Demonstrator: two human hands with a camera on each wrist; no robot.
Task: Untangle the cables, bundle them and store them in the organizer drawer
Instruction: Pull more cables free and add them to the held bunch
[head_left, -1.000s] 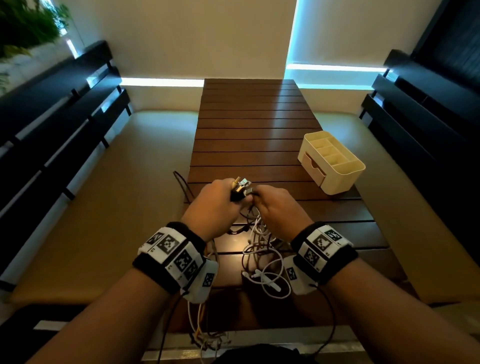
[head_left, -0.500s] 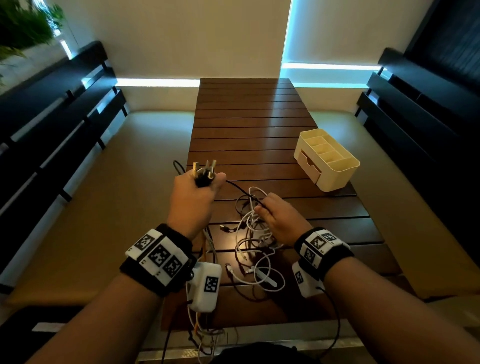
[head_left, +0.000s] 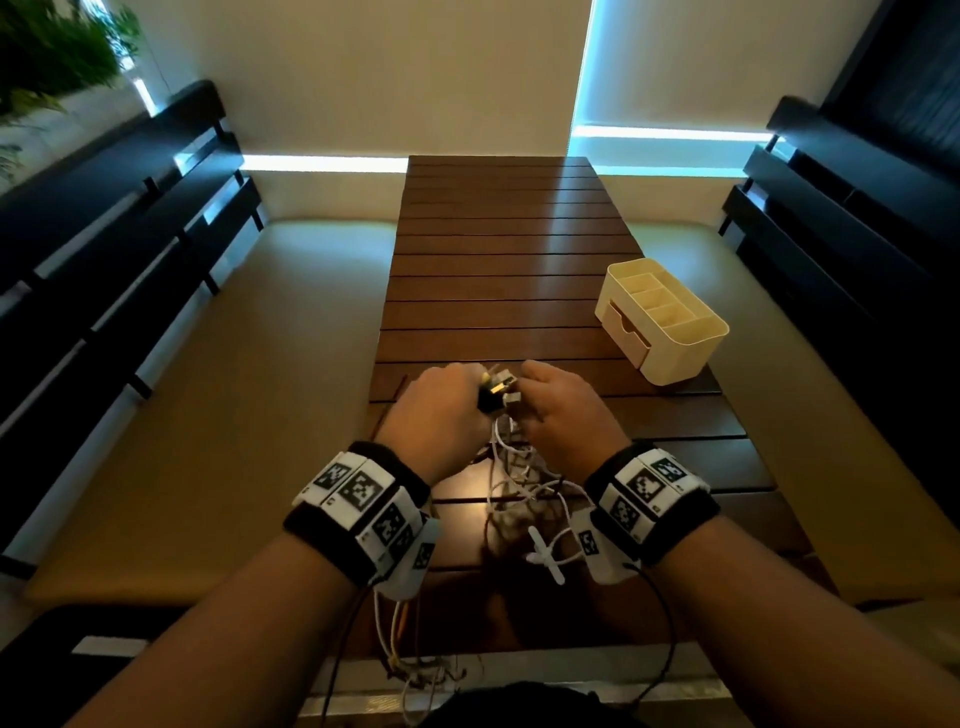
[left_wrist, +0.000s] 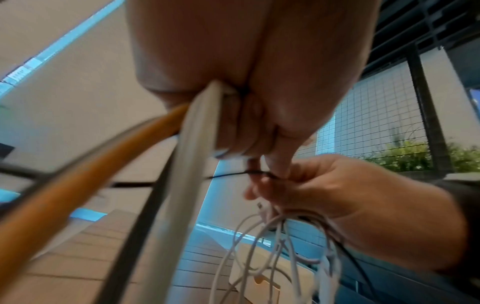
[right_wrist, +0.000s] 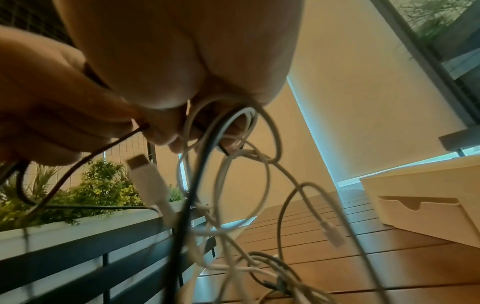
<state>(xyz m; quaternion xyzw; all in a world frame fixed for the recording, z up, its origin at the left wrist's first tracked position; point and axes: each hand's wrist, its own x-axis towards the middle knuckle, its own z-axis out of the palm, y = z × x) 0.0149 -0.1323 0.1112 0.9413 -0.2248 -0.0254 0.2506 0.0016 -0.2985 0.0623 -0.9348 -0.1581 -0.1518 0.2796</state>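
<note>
A tangle of white and dark cables (head_left: 524, 499) hangs from my two hands down onto the wooden slat table (head_left: 498, 260). My left hand (head_left: 441, 405) grips a black plug with metal prongs (head_left: 496, 389) and its cable. My right hand (head_left: 563, 405), close beside it, holds a bunch of white cables (right_wrist: 228, 144) with fingers curled round them. A loose white connector (right_wrist: 145, 174) dangles in the right wrist view. In the left wrist view, white, orange and dark cables (left_wrist: 192, 164) run out of my left fist. The cream organizer (head_left: 662, 322) with its small drawer (head_left: 626, 332) stands to the right.
Dark slatted benches (head_left: 119, 244) with beige cushions (head_left: 249, 415) flank the table on both sides. Green plants (right_wrist: 98, 185) sit behind the left bench. The organizer's drawer front (right_wrist: 426, 214) looks closed. Thin wires from the wrist cameras hang at the table's near edge (head_left: 410, 670).
My left hand, which had pulled the plug away to the left, has come back to the middle beside my right hand. The right hand has lifted the cable bunch off the table.
</note>
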